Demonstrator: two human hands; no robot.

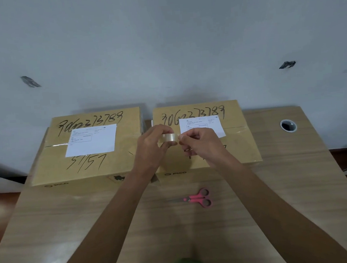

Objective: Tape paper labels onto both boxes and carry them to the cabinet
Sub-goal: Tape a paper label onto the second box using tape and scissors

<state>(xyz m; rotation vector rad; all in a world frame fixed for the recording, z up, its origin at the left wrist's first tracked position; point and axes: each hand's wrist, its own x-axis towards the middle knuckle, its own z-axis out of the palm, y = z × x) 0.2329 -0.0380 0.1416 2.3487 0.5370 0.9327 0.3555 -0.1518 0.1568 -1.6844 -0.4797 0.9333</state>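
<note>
We are holding the tape roll (168, 138) up between the two boxes, our left hand (153, 145) curling its grip around the roll while our right hand (198, 143) is pinching at the roll's right edge, apparently picking at the free end; we cannot tell whether the end is lifted yet. The left box (83, 159) and the right box (238, 147) are standing side by side at the far edge of the table (72, 232), each with a paper label lying on its top: the left label (91, 140) fully showing, the right label (213, 124) partly hidden behind our right hand. The scissors (200, 198) are lying on the table nearer us. The clear tape is likely thin, sticky and prone to folding on itself, so we are judging it best drawn out taut. The labels look light and loose.
</note>
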